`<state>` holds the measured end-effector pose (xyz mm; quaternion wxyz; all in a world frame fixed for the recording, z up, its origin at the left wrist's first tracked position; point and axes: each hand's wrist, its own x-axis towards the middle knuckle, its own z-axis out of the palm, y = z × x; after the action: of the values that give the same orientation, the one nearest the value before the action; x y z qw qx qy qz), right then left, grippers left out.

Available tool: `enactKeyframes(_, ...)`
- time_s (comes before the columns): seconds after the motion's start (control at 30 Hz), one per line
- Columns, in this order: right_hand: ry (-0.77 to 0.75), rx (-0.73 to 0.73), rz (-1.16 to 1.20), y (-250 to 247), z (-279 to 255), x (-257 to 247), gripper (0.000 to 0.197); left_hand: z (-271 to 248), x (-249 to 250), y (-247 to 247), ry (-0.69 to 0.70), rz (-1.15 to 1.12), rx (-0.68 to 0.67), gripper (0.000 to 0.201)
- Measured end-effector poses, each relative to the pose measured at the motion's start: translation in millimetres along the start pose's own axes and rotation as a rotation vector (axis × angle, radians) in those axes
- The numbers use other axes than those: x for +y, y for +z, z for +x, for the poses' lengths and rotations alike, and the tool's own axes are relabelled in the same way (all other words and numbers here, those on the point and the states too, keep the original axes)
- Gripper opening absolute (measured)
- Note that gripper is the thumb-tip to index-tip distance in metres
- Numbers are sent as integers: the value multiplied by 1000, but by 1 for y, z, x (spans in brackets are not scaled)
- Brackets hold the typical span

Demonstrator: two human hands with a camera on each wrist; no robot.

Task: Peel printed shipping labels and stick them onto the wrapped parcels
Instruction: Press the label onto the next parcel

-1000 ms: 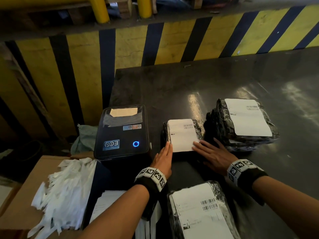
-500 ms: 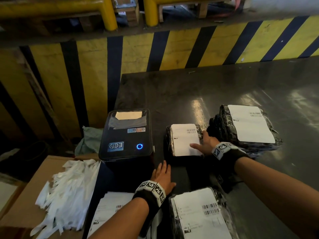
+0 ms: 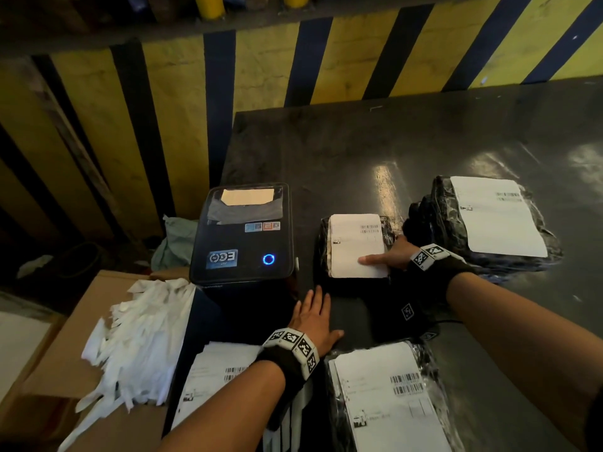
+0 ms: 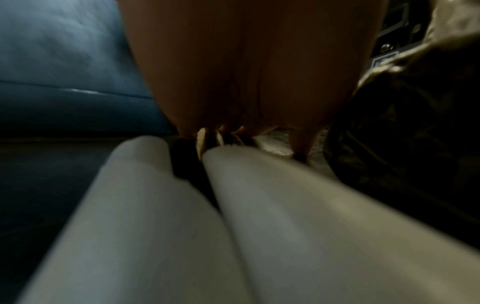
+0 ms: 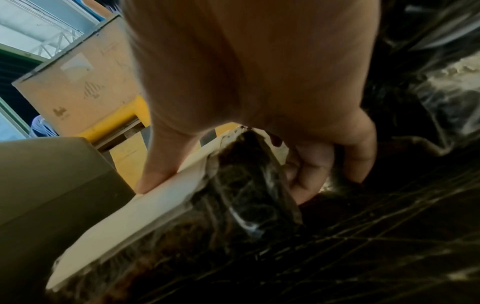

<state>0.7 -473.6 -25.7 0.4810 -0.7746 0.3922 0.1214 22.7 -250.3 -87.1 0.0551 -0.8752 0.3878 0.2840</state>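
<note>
A small black-wrapped parcel (image 3: 321, 252) with a white label (image 3: 354, 246) lies mid-table, right of the printer. My right hand (image 3: 386, 256) grips its right edge. The thumb (image 5: 155, 168) presses on the label and the fingers (image 5: 309, 174) curl round the parcel's side. My left hand (image 3: 313, 316) lies flat and open on the dark table (image 3: 375, 151), in front of the parcel and apart from it, holding nothing. A stack of printed labels (image 3: 212, 383) sits under my left forearm. A larger labelled parcel (image 3: 391, 406) lies nearest me.
A black label printer (image 3: 244, 233) with a blue ring light stands left of the small parcel. A stack of labelled black parcels (image 3: 489, 216) sits at the right, close to my right wrist. White backing strips (image 3: 140, 337) are heaped on a cardboard box (image 3: 65, 363) left.
My left hand has come off the small parcel's label and drawn back onto the table. My right hand has shifted from lying flat on the label to gripping the parcel's right edge.
</note>
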Motion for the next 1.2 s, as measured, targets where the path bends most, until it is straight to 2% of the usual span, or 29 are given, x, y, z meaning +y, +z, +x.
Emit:
enactKeyframes(0.03, -18, 8, 20, -1, 12, 7, 123, 0, 0, 0, 0, -1, 0, 82)
enactKeyframes(0.07, -28, 15, 34, -2, 19, 12, 135, 0, 0, 0, -1, -1, -2, 82)
enactKeyframes(0.13, -50, 45, 79, -4, 15, 7, 138, 0, -1, 0, 0, 0, -12, 81)
enactKeyframes(0.3, -176, 91, 126, -6, -1, -10, 107, -1, -2, -2, 5, -17, -20, 82)
enactKeyframes(0.4, -194, 120, 148, -7, -4, -15, 90, -1, -3, -4, 3, -27, -30, 82)
enactKeyframes(0.57, -208, 134, 163, -20, -22, -23, 76, -4, -5, -15, 27, -48, -65, 78)
enactKeyframes(0.7, -238, 205, 208, -34, -52, -19, 74, -15, -10, -24, 57, -102, -51, 71)
enactKeyframes(0.8, -254, 209, 422, -41, -88, -10, 70, -34, -13, -23, 60, -157, 24, 65)
enactKeyframes(0.9, -252, 132, 698, -40, -127, 5, 66, -59, -19, -16, 69, -284, 180, 58)
enactKeyframes(1.0, -260, 107, 841, -31, -163, 28, 56, -97, -18, 2, 74, -344, 318, 55)
enactKeyframes(1.2, -225, 152, 985, -1, -235, 80, 48, -175, 0, 71, 99, -154, 471, 54)
